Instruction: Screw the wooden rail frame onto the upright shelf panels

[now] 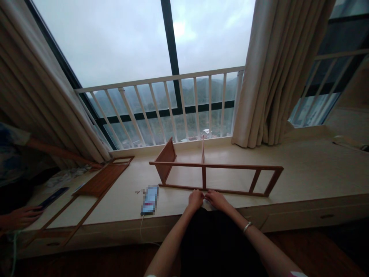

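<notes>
My left hand (196, 200) and my right hand (216, 200) meet at the fingertips, close to the near rail of a brown wooden frame (243, 166). Both hands are closed in a pinch; what they hold, if anything, is too small to make out. The frame lies on its side on a pale window ledge (311, 173), with a wooden panel (165, 161) standing up at its left end and a thin crosspiece (203, 152) rising near its middle. Tiny brown pieces (137, 191) lie left of the frame.
A phone (150, 200) with a cable lies on the ledge. Farther left is a second wooden frame (99, 182), and beside it another person's hand (24, 218) near a dark phone-like object (54, 198). Railing (161, 79) and curtains (265, 84) border the back.
</notes>
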`<state>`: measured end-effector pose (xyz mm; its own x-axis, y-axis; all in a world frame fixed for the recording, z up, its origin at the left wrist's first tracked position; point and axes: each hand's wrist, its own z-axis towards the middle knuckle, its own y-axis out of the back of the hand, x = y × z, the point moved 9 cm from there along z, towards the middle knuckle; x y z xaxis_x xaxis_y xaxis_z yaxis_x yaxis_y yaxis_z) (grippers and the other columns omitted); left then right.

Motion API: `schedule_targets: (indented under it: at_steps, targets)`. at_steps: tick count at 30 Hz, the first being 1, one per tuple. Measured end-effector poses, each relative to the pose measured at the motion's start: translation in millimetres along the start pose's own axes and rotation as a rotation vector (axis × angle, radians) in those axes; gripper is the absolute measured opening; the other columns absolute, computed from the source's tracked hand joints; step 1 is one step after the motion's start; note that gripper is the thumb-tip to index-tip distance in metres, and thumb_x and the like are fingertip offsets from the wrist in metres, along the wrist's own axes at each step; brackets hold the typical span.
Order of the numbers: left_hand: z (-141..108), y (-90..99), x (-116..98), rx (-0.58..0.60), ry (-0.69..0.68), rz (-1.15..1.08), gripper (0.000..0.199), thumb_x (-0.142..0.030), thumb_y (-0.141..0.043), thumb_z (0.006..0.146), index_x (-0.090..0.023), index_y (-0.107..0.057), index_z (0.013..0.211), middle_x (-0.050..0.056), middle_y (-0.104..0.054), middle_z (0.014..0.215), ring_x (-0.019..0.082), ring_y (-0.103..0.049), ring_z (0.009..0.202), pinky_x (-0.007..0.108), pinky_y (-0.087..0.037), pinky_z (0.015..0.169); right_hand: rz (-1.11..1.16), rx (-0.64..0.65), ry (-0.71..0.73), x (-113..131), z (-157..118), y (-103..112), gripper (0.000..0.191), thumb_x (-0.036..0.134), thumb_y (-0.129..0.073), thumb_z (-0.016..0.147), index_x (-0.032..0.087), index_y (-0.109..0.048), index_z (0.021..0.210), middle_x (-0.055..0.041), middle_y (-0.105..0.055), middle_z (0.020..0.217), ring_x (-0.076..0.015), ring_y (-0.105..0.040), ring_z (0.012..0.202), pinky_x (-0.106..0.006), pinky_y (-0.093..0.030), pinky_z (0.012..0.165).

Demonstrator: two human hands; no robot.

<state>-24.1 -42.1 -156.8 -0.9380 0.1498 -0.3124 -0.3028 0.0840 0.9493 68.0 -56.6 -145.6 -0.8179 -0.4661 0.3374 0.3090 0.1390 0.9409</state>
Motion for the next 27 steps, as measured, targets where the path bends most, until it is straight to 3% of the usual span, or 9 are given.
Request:
schedule_targets:
  at_steps: [4, 14, 27]
  targets:
    - [4.9, -5.8, 2.8, 0.038, 0.002, 0.009, 0.023, -0.033, -0.044, 0.076, -0.023, -0.062, 0.086, 0.005, -0.058, 0.087, 0.015, -0.050, 0.085, 0.023, -0.037, 0.071, 0.040, -0.043, 0.047, 3.2, 2.7, 5.2, 0.025, 0.023, -0.040, 0.078, 0.021, -0.059, 0.094, -0.0056, -0.055, 0.099, -0.0174, -0.048, 0.094, -0.026, -0.034, 0.079]
    - [23.7, -9.7, -3.7, 0.013, -0.087, 0.053, 0.020, -0.026, -0.045, 0.074, -0.019, -0.063, 0.078, 0.007, -0.056, 0.088, 0.017, -0.047, 0.088, 0.026, -0.035, 0.074, -0.019, -0.027, -0.035, -4.4, 12.7, 6.7, 0.025, 0.020, -0.041, 0.077, 0.021, -0.063, 0.088, -0.0059, -0.056, 0.098, -0.0174, -0.048, 0.094, -0.026, -0.032, 0.081]
    - [30.6, -23.9, 10.9, 0.098, 0.013, -0.010, 0.017, -0.027, -0.050, 0.069, -0.019, -0.061, 0.080, 0.004, -0.057, 0.090, 0.015, -0.049, 0.085, 0.023, -0.037, 0.068, 0.088, -0.048, -0.045, -29.2, 21.8, -8.6, 0.020, 0.019, -0.048, 0.071, 0.023, -0.066, 0.078, -0.0036, -0.055, 0.096, -0.0160, -0.047, 0.092, -0.025, -0.030, 0.081]
